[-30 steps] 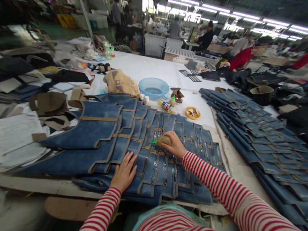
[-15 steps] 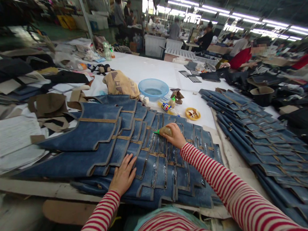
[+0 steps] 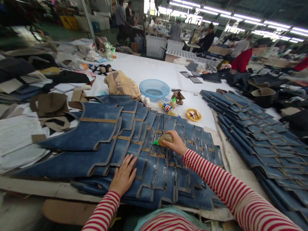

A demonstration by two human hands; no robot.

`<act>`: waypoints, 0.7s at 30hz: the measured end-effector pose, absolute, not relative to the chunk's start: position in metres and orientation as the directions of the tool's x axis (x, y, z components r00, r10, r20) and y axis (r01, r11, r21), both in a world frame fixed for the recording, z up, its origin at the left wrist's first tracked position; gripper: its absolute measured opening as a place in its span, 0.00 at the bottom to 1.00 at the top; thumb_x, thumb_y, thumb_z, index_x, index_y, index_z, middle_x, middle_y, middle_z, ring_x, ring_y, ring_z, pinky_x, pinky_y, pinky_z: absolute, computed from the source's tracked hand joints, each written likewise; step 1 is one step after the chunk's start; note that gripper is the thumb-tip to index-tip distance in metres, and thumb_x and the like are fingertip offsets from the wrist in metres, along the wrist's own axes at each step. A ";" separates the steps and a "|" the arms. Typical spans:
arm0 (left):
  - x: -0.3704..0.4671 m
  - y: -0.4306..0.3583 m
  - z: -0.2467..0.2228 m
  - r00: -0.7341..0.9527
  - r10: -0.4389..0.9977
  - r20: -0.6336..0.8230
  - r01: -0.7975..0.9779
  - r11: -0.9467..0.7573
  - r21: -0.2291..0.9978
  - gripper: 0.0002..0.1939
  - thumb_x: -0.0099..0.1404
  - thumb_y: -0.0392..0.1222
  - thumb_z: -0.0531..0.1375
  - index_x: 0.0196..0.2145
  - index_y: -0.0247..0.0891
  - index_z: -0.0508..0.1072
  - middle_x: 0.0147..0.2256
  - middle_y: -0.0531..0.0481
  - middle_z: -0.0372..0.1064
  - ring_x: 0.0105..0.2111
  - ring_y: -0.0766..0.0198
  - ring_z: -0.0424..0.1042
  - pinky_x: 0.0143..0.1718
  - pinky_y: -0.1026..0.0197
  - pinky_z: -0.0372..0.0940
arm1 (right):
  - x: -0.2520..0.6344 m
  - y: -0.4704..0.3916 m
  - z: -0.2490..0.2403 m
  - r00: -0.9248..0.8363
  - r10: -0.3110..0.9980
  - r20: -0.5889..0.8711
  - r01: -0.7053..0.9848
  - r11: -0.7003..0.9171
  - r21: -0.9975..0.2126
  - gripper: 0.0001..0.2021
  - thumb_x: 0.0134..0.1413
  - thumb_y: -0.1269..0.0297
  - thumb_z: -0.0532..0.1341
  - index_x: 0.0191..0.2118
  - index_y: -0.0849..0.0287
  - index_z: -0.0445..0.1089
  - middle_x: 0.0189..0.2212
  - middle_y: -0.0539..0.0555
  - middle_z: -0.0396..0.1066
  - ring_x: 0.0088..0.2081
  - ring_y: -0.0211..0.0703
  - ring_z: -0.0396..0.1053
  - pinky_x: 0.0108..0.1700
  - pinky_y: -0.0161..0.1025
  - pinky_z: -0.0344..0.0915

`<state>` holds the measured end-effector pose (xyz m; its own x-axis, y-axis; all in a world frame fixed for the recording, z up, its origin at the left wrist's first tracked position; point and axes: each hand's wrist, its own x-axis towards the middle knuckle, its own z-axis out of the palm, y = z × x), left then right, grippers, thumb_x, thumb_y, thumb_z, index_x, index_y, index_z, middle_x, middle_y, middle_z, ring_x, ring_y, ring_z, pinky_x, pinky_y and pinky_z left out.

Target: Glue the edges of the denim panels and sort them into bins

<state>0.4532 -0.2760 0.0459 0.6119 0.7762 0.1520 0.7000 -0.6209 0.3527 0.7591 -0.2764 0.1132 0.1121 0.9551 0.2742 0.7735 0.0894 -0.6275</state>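
My right hand (image 3: pixel 176 142) is closed round a glue bottle (image 3: pixel 165 139) with a green nozzle that points left, over the overlapped blue panels. These blue panels (image 3: pixel 102 132) have grey-bound edges and brown strips, and they lie fanned across the table in front of me. Shiny wet-looking streaks (image 3: pixel 154 170) run along several of their edges beneath and around the bottle. My left hand (image 3: pixel 123 176) rests flat with fingers spread on the panels, to the left of the streaks.
Behind the panels stand a blue basin (image 3: pixel 154 89), a folded tan cloth (image 3: pixel 121 85), a plastic bottle (image 3: pixel 169 108) and a yellow dish (image 3: pixel 193 114). More blue panels (image 3: pixel 259 135) overlap at right. Papers (image 3: pixel 19 133) lie at left. A person in red (image 3: pixel 241 60) works across the table.
My right hand has moved the glue bottle a little toward me, its nozzle now lower along the panels. My left hand has stayed in place.
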 end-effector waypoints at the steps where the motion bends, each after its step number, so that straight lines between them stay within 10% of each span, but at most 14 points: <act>1: 0.453 -0.276 0.046 0.611 0.778 0.146 0.703 -0.618 0.352 0.24 0.65 0.43 0.43 0.60 0.48 0.48 0.60 0.46 0.48 0.60 0.59 0.46 0.49 0.46 0.57 | 0.760 -0.275 0.113 0.120 0.953 0.277 0.774 0.084 -0.627 0.19 0.46 0.58 0.60 0.45 0.58 0.61 0.41 0.55 0.62 0.44 0.45 0.61 0.49 0.46 0.60; 12: 0.454 -0.277 0.046 0.608 0.780 0.150 0.708 -0.617 0.344 0.24 0.66 0.43 0.42 0.60 0.48 0.48 0.60 0.46 0.48 0.60 0.58 0.46 0.49 0.46 0.57 | 0.770 -0.241 0.123 0.228 0.895 0.384 0.784 0.065 -0.617 0.20 0.46 0.58 0.60 0.45 0.58 0.61 0.42 0.57 0.60 0.46 0.47 0.59 0.51 0.48 0.58; 21: 0.453 -0.277 0.047 0.606 0.783 0.143 0.707 -0.612 0.354 0.24 0.66 0.43 0.42 0.59 0.48 0.48 0.60 0.46 0.48 0.60 0.59 0.46 0.50 0.46 0.56 | 0.760 -0.259 0.107 0.171 0.978 0.116 0.724 -0.045 -0.688 0.20 0.45 0.55 0.60 0.44 0.58 0.62 0.39 0.54 0.63 0.42 0.44 0.63 0.48 0.46 0.61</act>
<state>0.4532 -0.2770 0.0471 0.6056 0.7828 0.1432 0.7072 -0.6119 0.3543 0.7603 -0.2593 0.1073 0.1712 0.9784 0.1161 0.7244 -0.0451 -0.6879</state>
